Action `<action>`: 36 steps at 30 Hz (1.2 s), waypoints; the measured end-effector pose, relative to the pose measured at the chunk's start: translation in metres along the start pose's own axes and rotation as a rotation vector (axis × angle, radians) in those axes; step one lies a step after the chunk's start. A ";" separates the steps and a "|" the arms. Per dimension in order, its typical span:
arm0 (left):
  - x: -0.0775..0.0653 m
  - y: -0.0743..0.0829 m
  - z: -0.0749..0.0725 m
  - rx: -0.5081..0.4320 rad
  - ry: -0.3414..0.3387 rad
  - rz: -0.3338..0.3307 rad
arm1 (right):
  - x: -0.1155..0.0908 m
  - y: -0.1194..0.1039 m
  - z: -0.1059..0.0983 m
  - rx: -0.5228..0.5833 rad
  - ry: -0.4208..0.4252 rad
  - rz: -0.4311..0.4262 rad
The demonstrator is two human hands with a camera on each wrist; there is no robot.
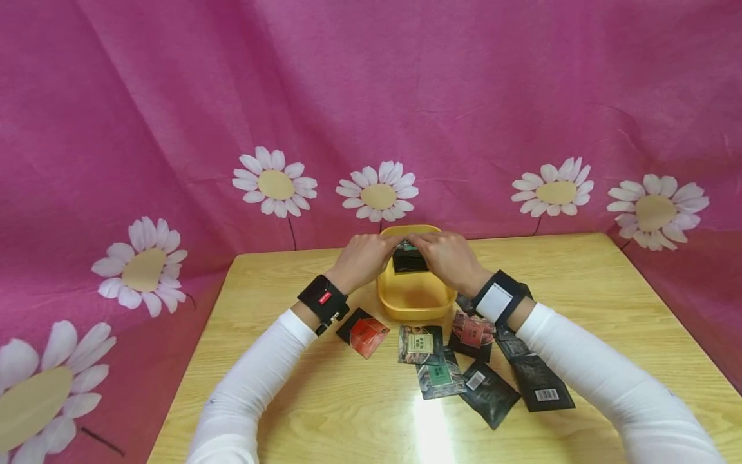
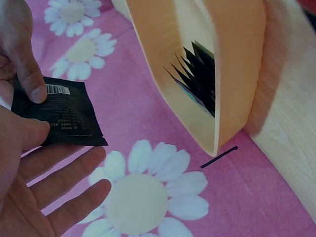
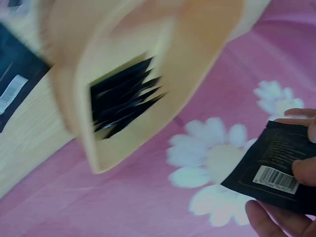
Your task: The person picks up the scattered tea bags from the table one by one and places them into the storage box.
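Both hands meet over the far part of a yellow plastic bin (image 1: 414, 313). Between them they hold one flat black sachet (image 2: 69, 116), its barcode and small print showing in both wrist views. My left hand (image 1: 364, 259) pinches it with the thumb on the printed face, the other fingers spread out beneath. The thumb of my right hand (image 1: 453, 258) presses the same face, near the barcode, with fingers behind. Inside the bin, several black sachets (image 3: 121, 101) stand on edge in a row against one wall. From the head view the held sachet is mostly hidden by the hands.
Loose sachets lie on the wooden table (image 1: 324, 406) in front of the bin: a red one (image 1: 366, 334) at left, a beige-labelled one (image 1: 418, 345) overlapping a green-labelled one (image 1: 443, 377), a pink-labelled one (image 1: 472, 335), and black ones (image 1: 489, 394) at right. A pink daisy-patterned curtain (image 1: 464, 116) hangs behind.
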State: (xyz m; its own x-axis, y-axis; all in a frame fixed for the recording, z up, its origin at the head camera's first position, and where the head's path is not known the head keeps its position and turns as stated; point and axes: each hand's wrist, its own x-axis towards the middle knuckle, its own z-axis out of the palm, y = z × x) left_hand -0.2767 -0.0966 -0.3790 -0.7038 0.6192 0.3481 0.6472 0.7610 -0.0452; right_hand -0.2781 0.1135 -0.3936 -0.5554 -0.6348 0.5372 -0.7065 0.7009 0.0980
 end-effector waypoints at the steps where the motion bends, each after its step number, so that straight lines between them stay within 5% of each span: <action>1: 0.006 -0.002 0.004 -0.007 -0.013 -0.010 | 0.001 0.005 0.004 -0.006 -0.002 0.010; 10: 0.044 -0.020 0.051 -0.021 -0.143 -0.098 | 0.007 0.041 0.045 0.008 -0.123 0.110; 16: 0.053 -0.025 0.081 -0.049 -0.187 -0.191 | 0.007 0.052 0.071 -0.045 -0.205 0.134; 22: 0.055 -0.030 0.108 0.054 -0.259 -0.228 | 0.003 0.057 0.093 -0.057 -0.265 0.131; 28: 0.055 -0.028 0.118 0.090 -0.378 -0.273 | 0.001 0.057 0.102 -0.078 -0.276 0.093; 36: 0.059 -0.027 0.120 -0.007 -0.463 -0.331 | 0.001 0.057 0.103 -0.020 -0.501 0.207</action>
State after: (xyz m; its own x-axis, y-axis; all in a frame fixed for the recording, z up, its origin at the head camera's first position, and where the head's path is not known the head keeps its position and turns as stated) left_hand -0.3708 -0.0572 -0.4700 -0.9234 0.3694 -0.1044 0.3711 0.9286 0.0034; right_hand -0.3641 0.1198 -0.4735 -0.8265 -0.5569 0.0822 -0.5545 0.8306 0.0512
